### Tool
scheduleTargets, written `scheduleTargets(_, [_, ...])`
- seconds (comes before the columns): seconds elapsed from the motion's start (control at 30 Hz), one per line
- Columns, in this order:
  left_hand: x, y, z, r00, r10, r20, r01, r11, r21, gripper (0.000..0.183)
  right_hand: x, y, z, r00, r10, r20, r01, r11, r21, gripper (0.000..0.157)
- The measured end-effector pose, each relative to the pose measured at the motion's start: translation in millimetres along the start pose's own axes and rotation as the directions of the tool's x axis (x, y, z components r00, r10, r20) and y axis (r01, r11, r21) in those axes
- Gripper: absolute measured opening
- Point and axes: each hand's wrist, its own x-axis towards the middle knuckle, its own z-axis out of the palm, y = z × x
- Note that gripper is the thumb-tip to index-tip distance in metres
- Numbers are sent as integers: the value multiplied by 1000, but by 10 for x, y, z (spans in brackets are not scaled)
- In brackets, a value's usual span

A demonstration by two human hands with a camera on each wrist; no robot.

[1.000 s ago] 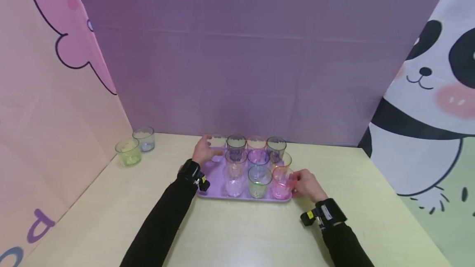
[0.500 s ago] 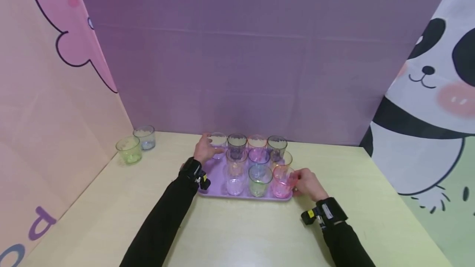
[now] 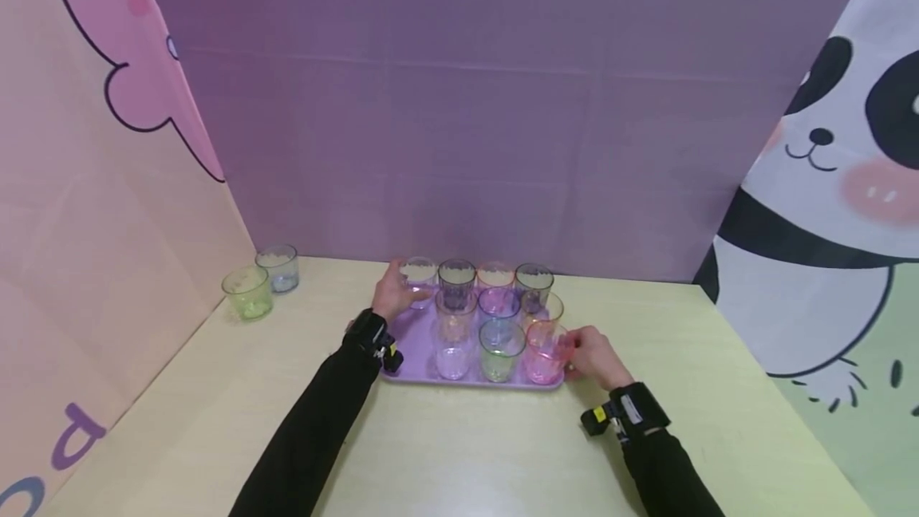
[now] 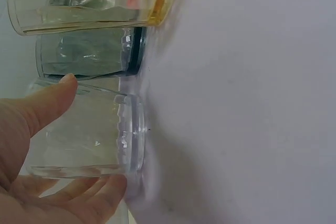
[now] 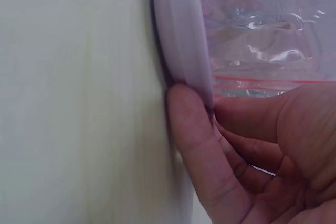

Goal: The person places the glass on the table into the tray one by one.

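Observation:
On a purple tray stand several see-through tumblers in clear, grey, blue, green, orange and pink tints. My left hand is at the tray's back left, holding a clear tumbler with the thumb on one side and fingers on the other. That tumbler stands upright on the tray, beside a dark grey tumbler. At the front right corner, my right hand pinches the tray's rim, one finger against its outer side and the thumb inside. A pink tumbler stands close to that thumb.
Two more tumblers, a green one and a pale blue one, stand on the light wooden table at the back left. A purple backdrop rises behind the table, with printed panels on both sides.
Both hands keep their places and holds; the tumblers and tray stay put. Only the head view shifts slightly.

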Motion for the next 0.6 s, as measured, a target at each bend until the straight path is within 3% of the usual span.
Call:
scheduleTargets(0.37, [-34,-50,-139,999,46,22,-48,996,74,89,14,-21,-15,1000,19,3,-18,1000,-14,14])
scheduleTargets(0.6, [-59,-130,-286,998,67,21,-68,994,82,71,4,-5,2,1000,-2,0,2,1000,-13,14])
